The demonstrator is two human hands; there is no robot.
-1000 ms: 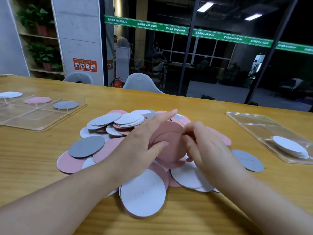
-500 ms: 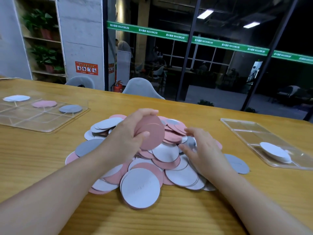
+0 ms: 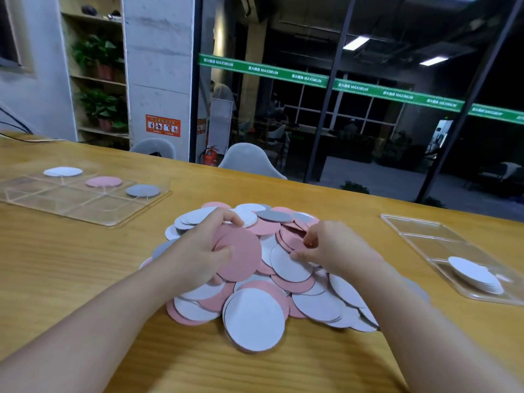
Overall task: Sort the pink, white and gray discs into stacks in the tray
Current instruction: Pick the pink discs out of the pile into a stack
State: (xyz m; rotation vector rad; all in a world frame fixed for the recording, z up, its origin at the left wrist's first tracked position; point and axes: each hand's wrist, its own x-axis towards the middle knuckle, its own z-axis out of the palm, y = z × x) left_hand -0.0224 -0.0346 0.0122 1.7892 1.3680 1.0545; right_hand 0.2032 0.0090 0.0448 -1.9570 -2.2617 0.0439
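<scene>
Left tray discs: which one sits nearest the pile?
The gray disc, at the right end of the row in the left tray. The pink disc and white disc lie farther left.

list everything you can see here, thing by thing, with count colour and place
disc pile: many, pink, white and gray, table centre
held discs: a few, pink, in left hand
left tray: one, clear, far left, holding one white disc, one pink disc, one gray disc
right tray: one, clear, right edge, holding a white stack
table: one, wooden
chairs: two, gray, behind table
left hand: grips pink discs
right hand: fingers curled on the pile
</scene>
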